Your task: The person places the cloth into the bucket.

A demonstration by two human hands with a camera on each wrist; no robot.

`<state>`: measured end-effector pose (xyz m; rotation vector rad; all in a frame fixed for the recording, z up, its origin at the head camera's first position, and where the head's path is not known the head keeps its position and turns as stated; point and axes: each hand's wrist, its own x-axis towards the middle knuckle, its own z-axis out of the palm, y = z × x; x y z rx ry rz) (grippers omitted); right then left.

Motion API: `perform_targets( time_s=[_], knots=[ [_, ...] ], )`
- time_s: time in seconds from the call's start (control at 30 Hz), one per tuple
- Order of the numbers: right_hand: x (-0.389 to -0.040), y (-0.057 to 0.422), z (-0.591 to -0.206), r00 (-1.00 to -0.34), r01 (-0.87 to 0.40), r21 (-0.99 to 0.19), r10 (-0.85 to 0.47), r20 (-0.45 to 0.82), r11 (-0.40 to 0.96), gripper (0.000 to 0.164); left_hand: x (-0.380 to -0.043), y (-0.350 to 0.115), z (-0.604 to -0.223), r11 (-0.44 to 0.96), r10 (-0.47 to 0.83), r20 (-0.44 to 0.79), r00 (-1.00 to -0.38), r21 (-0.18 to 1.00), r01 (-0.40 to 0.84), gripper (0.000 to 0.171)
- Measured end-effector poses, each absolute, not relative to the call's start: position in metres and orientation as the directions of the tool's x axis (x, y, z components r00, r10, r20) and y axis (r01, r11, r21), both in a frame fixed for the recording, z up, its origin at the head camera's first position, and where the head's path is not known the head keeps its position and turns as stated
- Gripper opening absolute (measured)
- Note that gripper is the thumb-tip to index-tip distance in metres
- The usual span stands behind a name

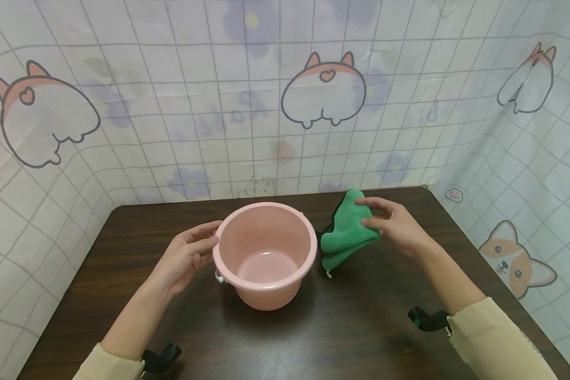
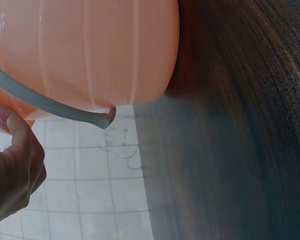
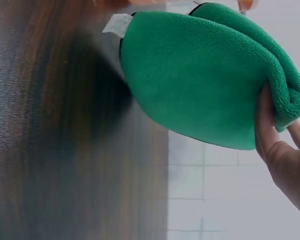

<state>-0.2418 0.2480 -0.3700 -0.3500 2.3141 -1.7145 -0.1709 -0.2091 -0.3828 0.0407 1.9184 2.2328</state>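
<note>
A pale pink bucket [image 1: 266, 295] stands upright on the dark wooden table; its inside shows only bare pink wall and floor. At its left rim my left hand [image 1: 187, 256] holds on with bent fingers, the fingertips partly hidden by the rim. The grey-white handle [image 2: 50, 104] hangs down the bucket's outer side in the left wrist view. My right hand [image 1: 401, 227] pinches a green, plush cleaning cloth [image 1: 351, 224] between thumb and fingers, just right of the bucket. The cloth is folded over, with dark edging and a small white label [image 3: 118, 25] at one corner.
The dark wood-grain table [image 1: 370, 327] reaches back to a wall covering [image 1: 209, 105] with a grid and cartoon dogs. More of this covering rises at both sides. Black wrist mounts [image 1: 427, 319] sit at both sleeves.
</note>
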Motion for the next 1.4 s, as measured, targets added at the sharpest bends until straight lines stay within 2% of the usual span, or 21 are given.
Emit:
perform_targets(
  time_s=[0.2,0.53,0.73,0.9,1.13,1.4],
  knots=[
    [-0.241,0.247,-0.355,-0.948,-0.075,-0.963,-0.317,-0.011,0.257,0.052,-0.173,-0.211,-0.381,-0.163,0.198,-0.12,-0.973,0.975,-0.153,0.054],
    [-0.242,0.239,-0.331,-0.93,-0.077,-0.991,-0.366,0.031,0.113,0.049,-0.175,-0.216,-0.376,-0.129,0.278,-0.137,-0.951,0.976,-0.178,0.057],
    [-0.241,0.231,-0.317,-0.928,-0.087,-0.993,-0.369,0.05,0.085,0.045,-0.177,-0.219,-0.377,-0.118,0.292,-0.144,-0.946,0.976,-0.184,0.056],
    [-0.242,0.226,-0.304,-0.923,-0.084,-0.996,-0.377,0.078,0.001,0.043,-0.18,-0.219,-0.376,-0.086,0.301,-0.146,-0.943,0.98,-0.179,0.057],
    [-0.242,0.219,-0.285,-0.913,-0.122,-0.991,-0.386,0.136,-0.061,0.043,-0.18,-0.22,-0.375,-0.027,0.301,-0.159,-0.94,0.984,-0.175,0.059],
    [-0.243,0.209,-0.271,-0.889,-0.198,-0.976,-0.404,0.216,-0.088,0.041,-0.178,-0.22,-0.374,-0.033,0.308,-0.149,-0.94,0.985,-0.167,0.06]
  ],
)
